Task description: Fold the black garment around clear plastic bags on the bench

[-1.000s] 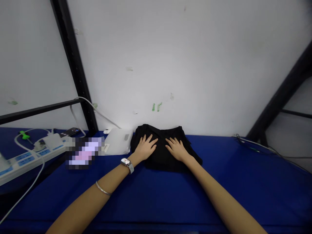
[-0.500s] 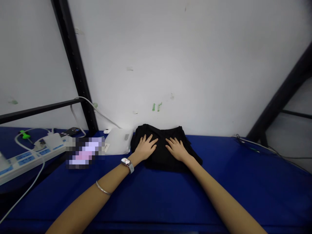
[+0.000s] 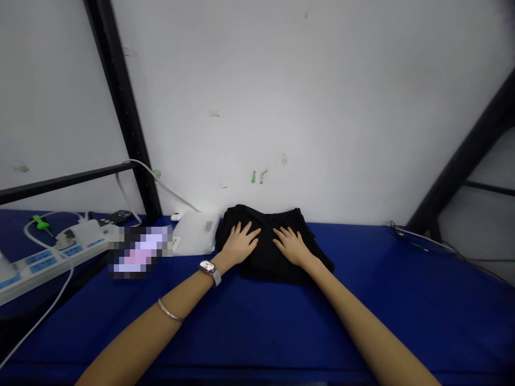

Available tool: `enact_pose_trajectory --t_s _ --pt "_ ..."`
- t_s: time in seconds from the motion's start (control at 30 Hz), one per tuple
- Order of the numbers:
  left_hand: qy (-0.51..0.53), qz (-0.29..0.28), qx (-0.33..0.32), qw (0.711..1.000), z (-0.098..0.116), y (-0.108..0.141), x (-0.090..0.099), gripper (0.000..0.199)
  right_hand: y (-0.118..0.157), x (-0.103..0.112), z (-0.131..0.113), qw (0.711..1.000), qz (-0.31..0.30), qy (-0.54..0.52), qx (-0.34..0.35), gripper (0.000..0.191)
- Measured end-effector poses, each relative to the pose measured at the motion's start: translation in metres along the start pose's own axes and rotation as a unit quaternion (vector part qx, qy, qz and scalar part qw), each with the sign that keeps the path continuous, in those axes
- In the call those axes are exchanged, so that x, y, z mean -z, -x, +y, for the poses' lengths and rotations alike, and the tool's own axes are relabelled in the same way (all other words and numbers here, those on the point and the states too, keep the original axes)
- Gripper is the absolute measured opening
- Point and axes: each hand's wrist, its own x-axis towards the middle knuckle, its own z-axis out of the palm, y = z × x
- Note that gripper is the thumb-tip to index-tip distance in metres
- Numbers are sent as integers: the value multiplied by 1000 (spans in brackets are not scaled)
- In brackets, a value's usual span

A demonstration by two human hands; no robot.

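Observation:
A folded black garment (image 3: 269, 260) lies on the blue tabletop (image 3: 265, 327), close to the wall; its exact kind cannot be made out. My left hand (image 3: 240, 244) rests flat on its left part with the fingers spread. On the right part lies my right hand (image 3: 293, 246), palm down, fingers also apart. Neither hand grasps the cloth. A smartwatch (image 3: 207, 266) and a silver bangle (image 3: 169, 311) are on my left arm. Left of the garment, nearly against it, sits a white translucent packet (image 3: 195, 233).
A white power strip (image 3: 48, 262) with plugs and cables runs along the left. Beside it are a pixelated, device-like object (image 3: 140, 253) and a green-handled tool (image 3: 40, 222). Black frame posts (image 3: 120, 102) stand left and right. Thin cables (image 3: 446, 246) lie at the far right.

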Motion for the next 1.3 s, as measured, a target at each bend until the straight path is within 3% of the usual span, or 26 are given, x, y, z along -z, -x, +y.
enact_pose_trajectory --t_s 0.47,0.73,0.8,0.97,1.13,1.3 --pt "-1 -2 1 1000 1 0 2 46 1 2 -1 1000 -2 3 -1 54" --pt "24 -65 -12 998 -1 -3 18 48 -3 12 7 999 -22 -34 16 50" --pt "35 -50 -17 998 -4 -9 29 44 -11 23 14 999 3 -47 20 45" --pt "34 107 46 993 -23 -45 58 34 -41 47 45 992 114 36 -46 38" --pt "18 83 150 985 -49 -82 60 27 -61 47 72 991 84 85 -56 38" --pt "41 53 180 981 -66 -95 48 12 -61 42 82 989 94 83 -74 29"
